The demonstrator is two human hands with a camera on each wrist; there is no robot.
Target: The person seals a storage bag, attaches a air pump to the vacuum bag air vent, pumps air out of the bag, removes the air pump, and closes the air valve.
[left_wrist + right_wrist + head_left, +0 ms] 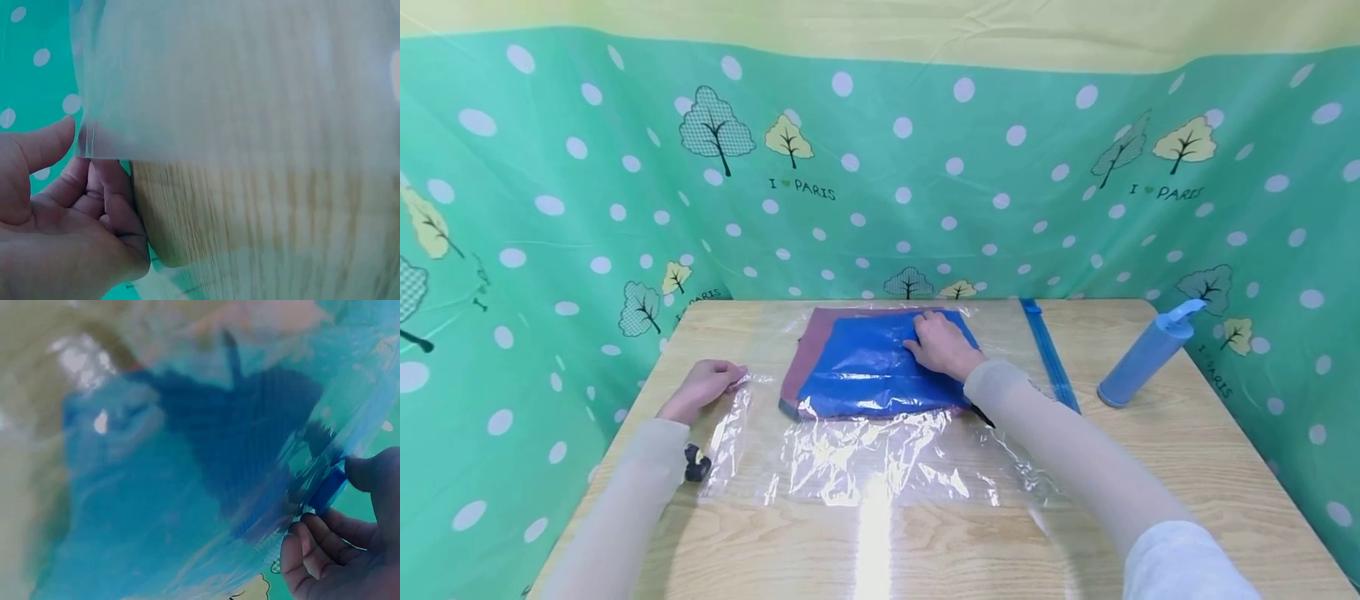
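Note:
A large clear plastic storage bag (880, 462) lies flat, with a folded blue garment (857, 367) and a mauve one (805, 354) within its outline. My left hand (707, 385) pinches the bag's left edge; in the left wrist view the film (187, 81) runs between thumb and fingers. Above the blue garment is my right hand (943, 343), its fingers bent. There, in the right wrist view, thumb and fingers (312, 540) pinch a small blue piece (328, 490) at the film. Its exact kind is unclear. A blue zip strip (1048, 358) runs along the bag's right side.
A blue hand pump (1146, 354) stands on the wooden table (1210, 492), right of the bag. Behind the table and at both sides hangs a green dotted curtain (925, 167). A bright reflection lies across the front of the table.

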